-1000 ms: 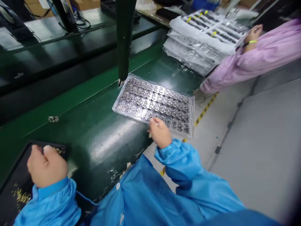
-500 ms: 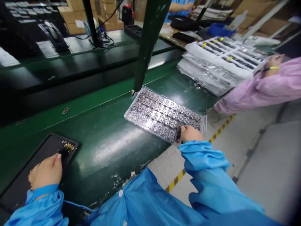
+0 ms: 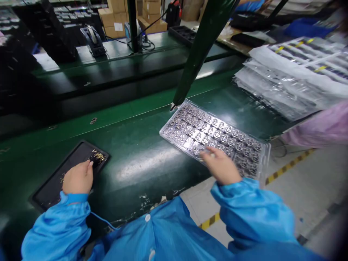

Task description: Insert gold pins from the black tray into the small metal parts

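My right hand point(image 3: 220, 166) lies over the near edge of a transparent plastic tray point(image 3: 214, 139), its fingertips on rows of small dark metal parts. That tray sits on a dark green conveyor belt point(image 3: 141, 163). My left hand point(image 3: 78, 177) rests on a black rectangular tray point(image 3: 54, 188), its fingertips beside a small heap of gold-coloured parts point(image 3: 98, 156). Whether the left fingers pinch anything is hidden. A blue sleeve covers each of my forearms.
A green pole point(image 3: 202, 54) ends in a metal tip by the plastic tray's far corner. Plastic-wrapped trays point(image 3: 288, 81) are stacked at right, beside a co-worker's pink sleeve point(image 3: 318, 127). Cardboard boxes point(image 3: 116, 14) stand behind the far bench.
My right hand has moved from the plastic tray's near edge further onto it. My left hand sits closer to the gold parts. The view has swung, and the co-worker's hand has left it.
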A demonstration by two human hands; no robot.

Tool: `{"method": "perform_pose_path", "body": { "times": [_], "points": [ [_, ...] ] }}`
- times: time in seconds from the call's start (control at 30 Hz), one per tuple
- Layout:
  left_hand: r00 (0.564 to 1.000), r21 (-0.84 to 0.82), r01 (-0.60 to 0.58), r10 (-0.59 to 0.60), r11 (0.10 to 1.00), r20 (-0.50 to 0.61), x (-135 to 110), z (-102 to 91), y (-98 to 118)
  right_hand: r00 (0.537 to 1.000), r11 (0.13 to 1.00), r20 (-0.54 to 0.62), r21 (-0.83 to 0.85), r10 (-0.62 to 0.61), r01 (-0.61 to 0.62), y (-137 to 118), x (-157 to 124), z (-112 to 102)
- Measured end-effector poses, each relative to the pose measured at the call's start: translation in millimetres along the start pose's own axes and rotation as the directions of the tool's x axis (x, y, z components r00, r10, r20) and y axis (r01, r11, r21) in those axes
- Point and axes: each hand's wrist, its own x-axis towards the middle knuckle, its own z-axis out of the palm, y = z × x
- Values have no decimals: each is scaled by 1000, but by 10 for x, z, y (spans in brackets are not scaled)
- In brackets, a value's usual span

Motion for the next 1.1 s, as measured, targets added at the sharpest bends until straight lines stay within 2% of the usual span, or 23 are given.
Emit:
{"method": "perform_pose_path", "body": {
  "times": [0.03, 0.1, 0.2, 0.27, 0.37, 0.43, 0.5, 0.57, 0.67, 0.77, 0.83, 0.9, 0.97, 1.03, 1.07, 1.1],
  "points": [
    [999, 27, -3, 1, 1000, 44, 6, 12, 12, 992, 994, 101, 83, -72, 64, -186, -122, 101],
    [996, 65, 9, -15, 998, 84, 4, 32, 39, 924, 949, 239, 176, -298, 261, -516, -356, 352],
    [1000, 44, -24, 25, 999, -8, -56, 43, 100, 781, 862, 367, 193, -506, 468, -815, -618, 727],
    [988, 10, -129, 129, 992, -85, -126, 43, 160, 705, 808, 424, 127, -568, 575, -894, -708, 900],
    [915, -32, -356, 342, 934, -215, -244, 42, 279, 640, 735, 477, 20, -602, 678, -949, -736, 995],
    [849, -47, -471, 438, 881, -295, -318, 29, 369, 637, 737, 481, 29, -603, 675, -992, -725, 960],
    [797, -53, -543, 494, 838, -347, -379, -1, 456, 664, 783, 451, 142, -596, 606, -1055, -718, 874],
    [756, -60, -597, 536, 800, -377, -420, -35, 529, 698, 817, 426, 325, -575, 475, -1135, -724, 773],
    [721, -84, -651, 580, 754, -379, -452, -63, 606, 703, 782, 427, 545, -569, 302, -1237, -751, 664],
    [724, -120, -662, 589, 740, -358, -498, -43, 666, 681, 741, 429, 622, -593, 253, -1241, -786, 644],
    [733, -142, -658, 586, 740, -347, -560, -6, 722, 679, 759, 476, 624, -559, 187, -1174, -815, 674],
    [749, -171, -646, 575, 744, -331, -648, 47, 800, 656, 807, 602, 590, -455, 18, -1072, -852, 728],
    [771, -215, -627, 558, 749, -308, -747, 110, 891, 590, 816, 741, 532, -320, -226, -964, -895, 793],
    [790, -259, -607, 534, 751, -301, -830, 182, 976, 535, 743, 813, 501, -230, -443, -879, -928, 857],
    [795, -276, -600, 522, 751, -308, -859, 220, 1010, 537, 687, 818, 511, -205, -516, -850, -934, 886],
    [800, -286, -593, 508, 753, -320, -878, 259, 1036, 561, 627, 808, 535, -183, -566, -831, -932, 913]
  ]
}}
